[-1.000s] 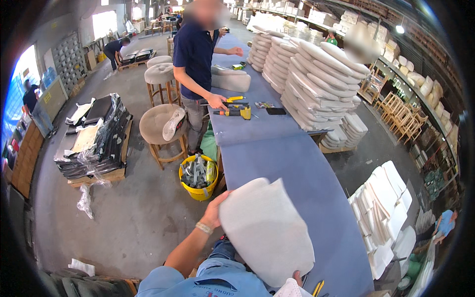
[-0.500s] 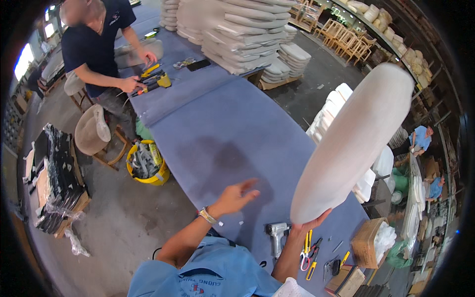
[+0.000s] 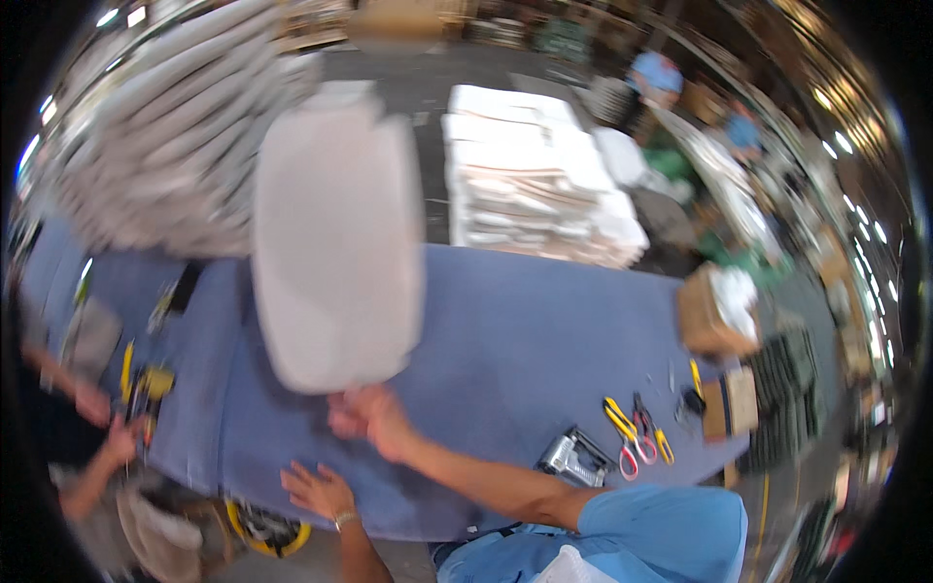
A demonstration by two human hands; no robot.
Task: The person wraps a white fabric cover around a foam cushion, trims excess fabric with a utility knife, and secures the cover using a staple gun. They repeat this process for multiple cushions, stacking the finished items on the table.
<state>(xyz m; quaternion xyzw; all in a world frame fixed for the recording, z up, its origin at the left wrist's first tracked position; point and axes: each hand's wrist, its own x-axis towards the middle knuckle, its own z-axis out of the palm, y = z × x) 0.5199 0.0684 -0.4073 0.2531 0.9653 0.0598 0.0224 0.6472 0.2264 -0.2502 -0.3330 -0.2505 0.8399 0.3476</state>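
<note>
A long, pale, upholstered cushion [image 3: 335,253] with rounded corners stands tilted up over the table, blurred by motion. My right hand [image 3: 374,420] grips its near end, and part of the fingers is hidden by the blur. Below and to the left, my left hand [image 3: 319,489] hovers near the table's front edge with fingers spread and nothing in them. The blue-grey covered table [image 3: 505,360] lies under both. To the right of my right forearm rests a silver air stapler [image 3: 578,457].
Yellow-handled scissors [image 3: 627,432] and several small tools lie right, by a cardboard box [image 3: 714,316] with white stuffing. Tall cushion stacks [image 3: 175,146] rise back left; white padded pieces [image 3: 525,165] are piled beyond the table. A co-worker's hands [image 3: 107,423] are at far left.
The view has swung to the right. My right hand has carried the cushion leftward across the table, toward the stacks. My left hand now has its fingers spread near the front edge.
</note>
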